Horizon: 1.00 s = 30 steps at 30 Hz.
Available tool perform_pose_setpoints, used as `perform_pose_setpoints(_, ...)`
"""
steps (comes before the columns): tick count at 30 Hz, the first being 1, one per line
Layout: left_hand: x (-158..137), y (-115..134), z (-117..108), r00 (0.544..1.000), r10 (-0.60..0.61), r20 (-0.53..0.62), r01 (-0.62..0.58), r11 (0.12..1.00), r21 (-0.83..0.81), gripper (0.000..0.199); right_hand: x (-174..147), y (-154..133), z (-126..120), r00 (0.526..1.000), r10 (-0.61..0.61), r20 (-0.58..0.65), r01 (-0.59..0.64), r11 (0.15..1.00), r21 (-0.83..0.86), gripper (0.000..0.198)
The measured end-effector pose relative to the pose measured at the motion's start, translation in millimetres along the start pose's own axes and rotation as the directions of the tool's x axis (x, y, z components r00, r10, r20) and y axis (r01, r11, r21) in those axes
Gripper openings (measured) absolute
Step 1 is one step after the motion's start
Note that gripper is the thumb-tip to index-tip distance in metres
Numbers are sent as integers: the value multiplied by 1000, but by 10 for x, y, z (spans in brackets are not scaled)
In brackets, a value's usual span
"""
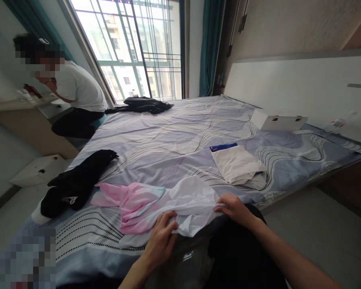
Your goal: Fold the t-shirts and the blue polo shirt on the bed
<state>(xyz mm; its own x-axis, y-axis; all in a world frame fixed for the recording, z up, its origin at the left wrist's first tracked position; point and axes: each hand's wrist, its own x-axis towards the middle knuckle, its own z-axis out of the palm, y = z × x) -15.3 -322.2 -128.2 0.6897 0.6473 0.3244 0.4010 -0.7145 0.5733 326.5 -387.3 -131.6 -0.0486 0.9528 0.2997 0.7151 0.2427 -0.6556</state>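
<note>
A thin garment [195, 196], white at the near end and pink with a light blue edge at the other, lies crumpled on the bed's front edge. My left hand [163, 235] has its curled fingers on the white cloth at the near side. At the right end, my right hand [236, 209] pinches the cloth between thumb and fingers. Beyond my right hand lies a folded off-white garment [237, 162] with a dark blue folded piece [224, 147] showing behind it. A heap of black clothing [81, 180] sits to the left of the pink end.
The bed [180, 136] has a grey-blue wavy-patterned sheet. More dark clothing [141, 105] lies at its far edge. A white box [278, 121] stands near the headboard [295, 80]. At the left, a person in a white shirt [81, 86] sits by a desk [21, 105].
</note>
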Motion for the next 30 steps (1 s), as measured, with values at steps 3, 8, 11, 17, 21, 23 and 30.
perform_pose_setpoints(3, 25, 38, -221, 990, -32, -141, 4, 980, -197, 13, 118, -110, -88, 977, 133, -165, -93, 969, 230, 39)
perform_pose_setpoints(8, 16, 22, -489, 921, -279, -272, 169, 915, -366, 44, 400, -386, -37, 947, 256, -193, -102, 811, 577, 50)
perform_pose_setpoints(11, -12, -42, -578, 875, -388, -291, 281, 895, -347, 34, 543, -485, 23, 940, 282, -194, -116, 795, 595, 47)
perform_pose_setpoints(17, -28, -239, -780, 958, -270, -97, 253, 954, -160, 24, 673, -540, -41, 961, 217, -173, -95, 842, 532, 36)
perform_pose_setpoints(21, -20, -298, -861, 947, -239, -216, 203, 963, -174, 29, 703, -520, -120, 975, 175, -134, -70, 822, 565, 40)
perform_pose_setpoints(23, -29, -290, -870, 927, -239, -290, 165, 953, -256, 35, 698, -502, -140, 971, 215, -109, -116, 814, 569, 40)
perform_pose_setpoints(30, -190, -367, -953, 869, -414, -270, 313, 884, -349, 43, 535, -270, -67, 980, 66, 186, -105, 973, 207, 22)
